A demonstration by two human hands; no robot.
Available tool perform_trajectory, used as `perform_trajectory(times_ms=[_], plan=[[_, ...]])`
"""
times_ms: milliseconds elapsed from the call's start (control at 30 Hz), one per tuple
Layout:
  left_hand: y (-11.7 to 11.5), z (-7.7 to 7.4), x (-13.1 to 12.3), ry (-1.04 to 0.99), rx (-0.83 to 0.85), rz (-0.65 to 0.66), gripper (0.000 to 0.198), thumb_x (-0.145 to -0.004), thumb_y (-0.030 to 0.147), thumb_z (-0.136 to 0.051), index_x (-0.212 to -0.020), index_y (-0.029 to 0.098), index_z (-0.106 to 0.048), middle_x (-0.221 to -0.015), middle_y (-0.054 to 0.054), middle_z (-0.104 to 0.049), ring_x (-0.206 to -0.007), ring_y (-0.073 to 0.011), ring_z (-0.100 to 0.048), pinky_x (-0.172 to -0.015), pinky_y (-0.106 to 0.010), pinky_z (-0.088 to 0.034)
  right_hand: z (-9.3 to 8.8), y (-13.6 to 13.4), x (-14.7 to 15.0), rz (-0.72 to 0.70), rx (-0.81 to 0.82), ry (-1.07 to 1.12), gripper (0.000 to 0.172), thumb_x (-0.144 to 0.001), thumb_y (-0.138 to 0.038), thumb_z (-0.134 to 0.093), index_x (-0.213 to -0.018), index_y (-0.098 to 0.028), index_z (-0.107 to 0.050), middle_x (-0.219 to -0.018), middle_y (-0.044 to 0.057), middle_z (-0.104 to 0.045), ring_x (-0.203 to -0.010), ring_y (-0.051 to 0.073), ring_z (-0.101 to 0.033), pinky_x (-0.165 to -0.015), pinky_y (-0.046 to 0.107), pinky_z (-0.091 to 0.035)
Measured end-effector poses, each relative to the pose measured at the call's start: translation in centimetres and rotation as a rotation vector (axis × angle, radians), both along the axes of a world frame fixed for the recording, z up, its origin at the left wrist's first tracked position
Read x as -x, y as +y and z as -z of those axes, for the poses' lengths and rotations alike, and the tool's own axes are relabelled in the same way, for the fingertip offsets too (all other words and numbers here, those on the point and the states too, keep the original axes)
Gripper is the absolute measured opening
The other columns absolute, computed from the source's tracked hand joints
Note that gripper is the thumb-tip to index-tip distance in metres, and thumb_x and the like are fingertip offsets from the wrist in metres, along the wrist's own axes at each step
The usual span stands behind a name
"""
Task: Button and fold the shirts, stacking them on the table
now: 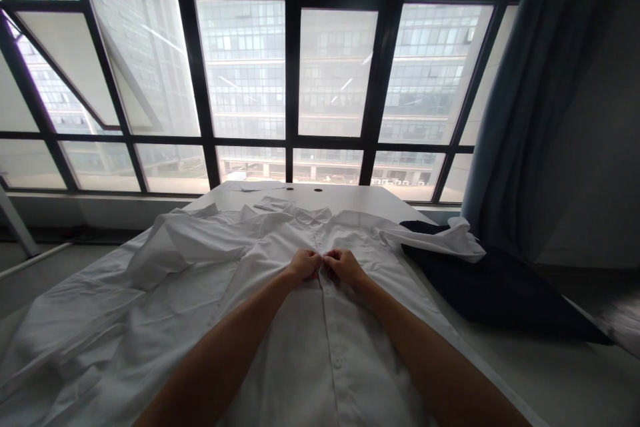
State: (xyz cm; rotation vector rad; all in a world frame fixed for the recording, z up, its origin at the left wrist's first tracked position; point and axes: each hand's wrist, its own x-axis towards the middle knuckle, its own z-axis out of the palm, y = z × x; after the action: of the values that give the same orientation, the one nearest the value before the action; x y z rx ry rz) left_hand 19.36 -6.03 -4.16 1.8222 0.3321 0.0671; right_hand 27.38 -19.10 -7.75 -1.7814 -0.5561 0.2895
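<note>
A white button-front shirt point(295, 347) lies spread out, its collar point(314, 215) toward the window. My left hand point(305, 264) is closed in a pinch at the front opening, about midway along it. Right beside it, my right hand point(345, 267) pinches the opposite front edge, the fingertips of both hands nearly touching. What lies between the fingertips is too small to make out. Nearer to me, buttons point(338, 361) show along the front placket. One sleeve point(440, 240) stretches off to the right.
More rumpled white cloth point(165, 307) covers the table's left side. The white table point(350, 195) reaches toward a large framed window point(250, 67). A dark flat item point(500, 293) sits at the right, partly under the sleeve. A blue-grey curtain point(520, 113) hangs behind it.
</note>
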Motion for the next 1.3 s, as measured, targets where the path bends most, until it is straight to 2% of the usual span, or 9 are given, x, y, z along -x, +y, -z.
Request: perform_trajectory(times_ms=[133,300,433,533,667,833,1000,1100,1300], plan=[[0.1,0.2,0.0,-0.046,-0.014,0.030,0.026,-0.089,0.014,-0.053,-0.064,0.017,-0.054,-0.047,0.007,-0.043,-0.041,-0.0078,-0.038,-0.043,-0.020,-0.024,0.1,0.1,-0.1,0.003,0.051,-0.026,0.017,-0.091,-0.017,-0.055,-0.076,-0.012,-0.061,-0.056,0.003,-0.058,-0.045,0.014,-0.056,-0.039,0.016,-0.037],[0.1,0.7,-0.2,-0.099,-0.072,0.048,0.018,-0.089,0.020,-0.057,-0.072,0.016,-0.060,-0.048,0.007,-0.045,-0.042,-0.0094,-0.044,-0.044,-0.019,-0.029,-0.3,0.1,0.2,0.041,0.097,-0.086,0.018,-0.091,-0.014,-0.054,-0.074,-0.014,-0.060,-0.054,0.001,-0.057,-0.046,0.014,-0.055,-0.044,0.018,-0.036],[0.1,1.0,-0.4,-0.071,-0.184,0.022,0.024,-0.090,0.022,-0.055,-0.067,0.015,-0.061,-0.047,0.005,-0.046,-0.042,-0.0111,-0.050,-0.043,-0.019,-0.029,-0.7,0.0,1.0,0.126,0.165,-0.298,0.013,-0.088,-0.011,-0.059,-0.076,-0.014,-0.062,-0.061,0.002,-0.060,-0.058,0.015,-0.058,-0.056,0.020,-0.037],[0.1,1.1,-0.7,-0.007,-0.071,-0.001,0.027,-0.089,0.021,-0.055,-0.063,0.016,-0.057,-0.044,0.006,-0.041,-0.038,-0.0097,-0.043,-0.040,-0.020,-0.025,-0.9,0.0,1.6,0.152,0.238,-0.539,0.008,-0.088,-0.012,-0.061,-0.080,-0.013,-0.064,-0.073,0.004,-0.065,-0.070,0.017,-0.060,-0.065,0.022,-0.038],[0.2,1.1,-1.0,0.020,0.074,-0.023,0.029,-0.087,0.019,-0.056,-0.060,0.017,-0.049,-0.046,0.006,-0.040,-0.037,-0.0073,-0.036,-0.039,-0.020,-0.022,-0.9,0.0,1.8,0.128,0.236,-0.605,0.008,-0.090,-0.014,-0.059,-0.085,-0.013,-0.065,-0.078,0.005,-0.067,-0.072,0.018,-0.061,-0.068,0.023,-0.039],[0.3,1.2,-1.1,0.021,0.117,-0.038,0.029,-0.085,0.018,-0.058,-0.058,0.018,-0.046,-0.047,0.006,-0.037,-0.039,-0.0066,-0.033,-0.039,-0.020,-0.019,-0.7,-0.1,1.1,0.113,0.158,-0.529,0.010,-0.088,-0.020,-0.063,-0.080,-0.014,-0.065,-0.075,0.004,-0.066,-0.068,0.017,-0.059,-0.065,0.022,-0.041],[0.6,1.1,-1.0,0.001,0.140,0.007,0.028,-0.085,0.019,-0.057,-0.059,0.018,-0.047,-0.049,0.006,-0.039,-0.040,-0.0065,-0.032,-0.039,-0.021,-0.019,-0.4,-0.2,0.2,-0.011,0.010,-0.152,0.016,-0.084,-0.028,-0.062,-0.076,-0.014,-0.063,-0.062,0.001,-0.059,-0.050,0.014,-0.052,-0.048,0.020,-0.039],[0.8,0.9,-0.8,-0.040,0.138,0.066,0.024,-0.086,0.021,-0.057,-0.063,0.017,-0.051,-0.050,0.007,-0.040,-0.041,-0.0060,-0.031,-0.041,-0.020,-0.020,-0.4,-0.2,-0.1,-0.054,-0.079,0.029,0.017,-0.080,-0.030,-0.061,-0.071,-0.015,-0.060,-0.060,0.002,-0.058,-0.046,0.013,-0.051,-0.042,0.018,-0.039],[0.9,0.6,-0.5,-0.095,0.037,0.117,0.015,-0.088,0.023,-0.059,-0.075,0.018,-0.054,-0.050,0.009,-0.043,-0.041,-0.0072,-0.034,-0.043,-0.020,-0.025,-0.6,0.0,0.0,-0.030,-0.080,0.083,0.018,-0.081,-0.026,-0.054,-0.067,-0.016,-0.056,-0.060,0.003,-0.057,-0.045,0.012,-0.050,-0.039,0.018,-0.040]])
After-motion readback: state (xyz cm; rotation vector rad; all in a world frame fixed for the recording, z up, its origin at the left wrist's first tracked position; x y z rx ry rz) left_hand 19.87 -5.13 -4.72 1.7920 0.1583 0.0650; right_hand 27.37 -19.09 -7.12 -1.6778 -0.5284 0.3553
